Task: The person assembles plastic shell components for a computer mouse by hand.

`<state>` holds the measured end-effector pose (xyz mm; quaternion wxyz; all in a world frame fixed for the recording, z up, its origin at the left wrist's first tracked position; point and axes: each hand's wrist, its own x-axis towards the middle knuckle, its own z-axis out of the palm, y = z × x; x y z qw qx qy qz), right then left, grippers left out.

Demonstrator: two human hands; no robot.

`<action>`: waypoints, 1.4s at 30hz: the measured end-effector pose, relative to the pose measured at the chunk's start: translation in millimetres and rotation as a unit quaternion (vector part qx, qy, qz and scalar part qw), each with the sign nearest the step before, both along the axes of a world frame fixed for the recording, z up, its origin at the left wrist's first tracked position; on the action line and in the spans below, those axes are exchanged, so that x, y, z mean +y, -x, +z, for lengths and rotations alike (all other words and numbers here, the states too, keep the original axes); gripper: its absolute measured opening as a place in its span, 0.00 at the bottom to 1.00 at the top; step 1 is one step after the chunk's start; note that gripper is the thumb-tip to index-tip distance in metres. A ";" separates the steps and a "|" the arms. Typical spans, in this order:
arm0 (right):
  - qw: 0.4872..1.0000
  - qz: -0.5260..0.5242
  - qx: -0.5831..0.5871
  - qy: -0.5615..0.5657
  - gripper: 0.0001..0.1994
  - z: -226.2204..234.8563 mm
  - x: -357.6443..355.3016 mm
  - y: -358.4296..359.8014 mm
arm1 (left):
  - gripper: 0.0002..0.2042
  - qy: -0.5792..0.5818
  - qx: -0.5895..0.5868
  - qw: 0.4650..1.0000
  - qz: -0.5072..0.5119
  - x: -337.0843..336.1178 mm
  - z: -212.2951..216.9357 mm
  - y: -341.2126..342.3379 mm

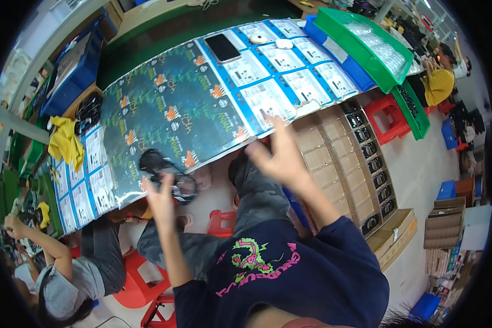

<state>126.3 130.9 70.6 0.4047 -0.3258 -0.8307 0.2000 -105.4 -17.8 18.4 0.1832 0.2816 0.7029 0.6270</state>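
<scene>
Two bare hands are raised in the middle of the frame. The left hand [161, 199] has its fingers spread wide and grips nothing; just behind it, at the table's near edge, lies a pair of dark goggles [167, 175]. The right hand [281, 156] is likewise wide open and holds nothing. At upper right, a green tray [333, 24] holds clear plastic pieces, and beside it stands a blue bin [361, 76]. A cardboard carton [339, 158] with dividers, right of centre, has dark goggles in one column of cells. The table [147, 104] is covered with printed sheets; one black phone [222, 47] lies at upper centre. Three red stools show on the pale floor.
</scene>
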 end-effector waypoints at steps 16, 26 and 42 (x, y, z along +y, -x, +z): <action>0.839 -0.435 -0.281 -0.167 0.13 45.5 247.8 -220.0 | 0.26 0.283 0.295 0.893 0.186 -66.3 -23.8 258.4; 0.895 -0.334 -0.232 -0.184 0.05 54.1 110.2 -119.3 | 0.16 -0.025 0.285 0.945 -0.157 95.6 59.3 -28.7; 0.982 -0.030 -0.134 0.131 0.10 31.4 102.8 -127.9 | 0.39 -0.044 -0.213 0.878 -0.427 224.8 17.0 -213.1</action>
